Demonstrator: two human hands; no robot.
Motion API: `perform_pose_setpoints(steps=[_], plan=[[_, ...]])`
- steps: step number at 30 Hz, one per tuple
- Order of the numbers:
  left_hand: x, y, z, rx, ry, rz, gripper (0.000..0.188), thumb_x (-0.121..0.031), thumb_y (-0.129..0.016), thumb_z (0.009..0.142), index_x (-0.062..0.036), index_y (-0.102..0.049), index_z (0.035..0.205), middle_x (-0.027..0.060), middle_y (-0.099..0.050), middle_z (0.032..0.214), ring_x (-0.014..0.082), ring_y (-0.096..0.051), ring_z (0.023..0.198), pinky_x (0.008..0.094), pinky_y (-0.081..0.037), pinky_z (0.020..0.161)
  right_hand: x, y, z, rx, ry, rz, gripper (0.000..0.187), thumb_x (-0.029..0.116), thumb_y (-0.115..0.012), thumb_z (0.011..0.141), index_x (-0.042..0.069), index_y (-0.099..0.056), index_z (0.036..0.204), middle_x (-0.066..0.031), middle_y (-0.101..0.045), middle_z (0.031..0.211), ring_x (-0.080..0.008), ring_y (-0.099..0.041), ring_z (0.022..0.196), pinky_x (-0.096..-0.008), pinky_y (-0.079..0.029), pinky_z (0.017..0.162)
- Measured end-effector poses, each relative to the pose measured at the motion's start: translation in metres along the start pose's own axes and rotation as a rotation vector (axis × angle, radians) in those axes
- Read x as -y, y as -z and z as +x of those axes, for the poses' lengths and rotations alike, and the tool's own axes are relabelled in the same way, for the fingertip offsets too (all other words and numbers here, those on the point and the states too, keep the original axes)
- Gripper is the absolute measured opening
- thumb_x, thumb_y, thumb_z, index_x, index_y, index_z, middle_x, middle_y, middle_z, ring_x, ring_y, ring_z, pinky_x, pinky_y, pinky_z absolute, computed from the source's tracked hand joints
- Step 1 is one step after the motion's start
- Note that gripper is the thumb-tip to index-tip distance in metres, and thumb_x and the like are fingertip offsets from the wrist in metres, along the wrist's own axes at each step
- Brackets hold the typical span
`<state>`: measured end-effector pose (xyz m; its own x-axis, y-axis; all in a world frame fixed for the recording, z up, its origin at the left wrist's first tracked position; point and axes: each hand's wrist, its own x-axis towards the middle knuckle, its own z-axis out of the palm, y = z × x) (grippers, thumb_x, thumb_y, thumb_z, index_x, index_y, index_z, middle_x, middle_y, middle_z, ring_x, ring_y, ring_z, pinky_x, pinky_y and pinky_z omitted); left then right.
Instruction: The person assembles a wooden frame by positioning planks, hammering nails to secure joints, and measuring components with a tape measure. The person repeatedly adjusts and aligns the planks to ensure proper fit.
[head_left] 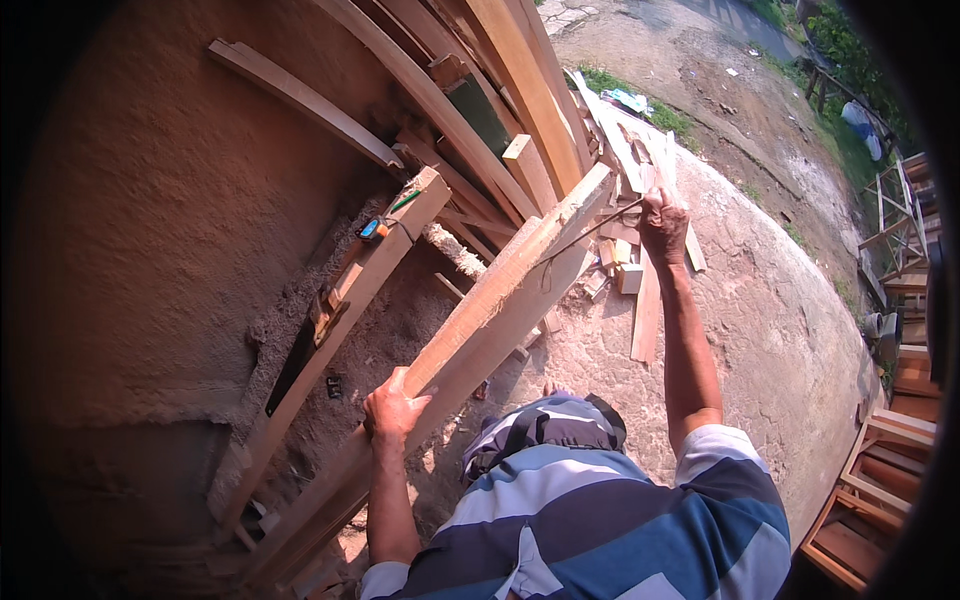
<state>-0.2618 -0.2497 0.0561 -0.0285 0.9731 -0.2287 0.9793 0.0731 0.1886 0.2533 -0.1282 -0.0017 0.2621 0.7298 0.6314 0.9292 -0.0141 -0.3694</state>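
Note:
A long, thick wooden plank (497, 305) slants from the lower left up to the top middle in front of me. My left hand (395, 406) is closed over the plank's upper edge, its thumb lying across the wood. Out past the plank's far end, on its right, my right hand (663, 228) makes a fist around a thin dark cord (592, 229). The cord stretches leftward to the plank's side and ends in a small loop there. Whether it touches the wood, I cannot tell.
On a second beam (388, 256) at left lie a handsaw (292, 368), a blue-orange tape measure (373, 230) and a green pencil (406, 200). Tall boards (505, 90) lean against the wall (150, 230). Offcuts (628, 277) litter the concrete floor (760, 330); wooden frames (870, 480) stand at right.

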Motion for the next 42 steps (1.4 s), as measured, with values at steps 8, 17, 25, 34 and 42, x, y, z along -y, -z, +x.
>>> perform_pose_setpoints(steps=[8, 17, 25, 34, 42], plan=[[-0.001, 0.008, -0.002, 0.038, 0.000, -0.001, 0.058, -0.044, -0.085, 0.074, -0.0181, -0.062, 0.121, 0.0146, -0.074, 0.102, 0.0403, -0.070, 0.099, 0.0506, -0.054, 0.084, -0.087, 0.193, 0.016, -0.307, -0.636, -0.400, 0.062, 0.041, -0.065, 0.097, 0.006, -0.048, 0.145, -0.0194, -0.070, 0.119, -0.0369, -0.069, 0.106, -0.0476, -0.053, 0.087], [0.008, -0.005, -0.007, -0.117, -0.091, -0.083, 0.059, -0.042, -0.089, 0.070, -0.0155, -0.063, 0.117, 0.0142, -0.074, 0.103, 0.0346, -0.071, 0.100, 0.0494, -0.051, 0.088, 0.193, 0.022, -0.101, 0.592, 0.508, 0.184, 0.081, 0.034, -0.083, 0.079, 0.023, -0.046, 0.150, -0.0082, -0.041, 0.158, -0.0282, -0.038, 0.146, -0.0473, -0.029, 0.120], [0.088, -0.024, -0.051, -0.442, -0.048, 0.045, 0.065, -0.060, -0.085, 0.068, -0.0089, -0.059, 0.098, 0.0120, -0.066, 0.089, 0.0350, -0.064, 0.086, 0.0474, -0.047, 0.084, 0.212, -0.029, -0.050, 0.715, 0.711, 0.241, 0.075, 0.053, -0.083, 0.073, 0.020, -0.058, 0.136, -0.0079, -0.061, 0.124, -0.0274, -0.049, 0.133, -0.0499, -0.027, 0.120], [0.118, 0.016, -0.011, -0.086, -0.031, -0.204, 0.057, -0.054, -0.083, 0.077, -0.0024, -0.068, 0.095, 0.0189, -0.071, 0.084, 0.0376, -0.069, 0.078, 0.0462, -0.053, 0.069, 0.213, -0.075, -0.016, 0.763, 0.874, 0.309, 0.059, 0.054, -0.077, 0.080, 0.033, -0.066, 0.133, -0.0035, -0.060, 0.095, -0.0241, -0.060, 0.098, -0.0408, -0.042, 0.088], [0.152, 0.001, 0.052, 0.310, -0.080, -0.437, 0.057, -0.057, -0.073, 0.087, -0.0009, -0.073, 0.093, 0.0151, -0.067, 0.075, 0.0211, -0.063, 0.072, 0.0396, -0.049, 0.067, 0.216, -0.117, -0.034, 0.929, 0.750, 0.001, 0.046, 0.036, -0.067, 0.091, 0.043, -0.058, 0.136, 0.0025, -0.063, 0.113, -0.0203, -0.061, 0.108, -0.0494, -0.039, 0.096]])
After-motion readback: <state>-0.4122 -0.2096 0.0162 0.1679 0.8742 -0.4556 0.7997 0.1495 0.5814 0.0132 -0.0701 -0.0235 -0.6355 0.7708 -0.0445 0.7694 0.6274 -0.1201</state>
